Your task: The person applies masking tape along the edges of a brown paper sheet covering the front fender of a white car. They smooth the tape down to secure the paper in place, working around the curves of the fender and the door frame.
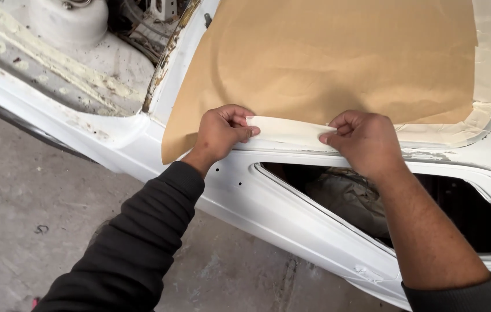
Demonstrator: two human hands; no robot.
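While tape already seals the brown paper along its right edge, left hand and right hand pinch fingers together on the tape strip, pressing it along the lower edge, whose left corner hangs loose on the car body.

We see matt brown masking paper, lightly creased, lying on a white-painted metal car body with a smooth, faintly glossy finish. Pale, matt paper tape edges the sheet. The concrete floor looks rough, grey and stained.
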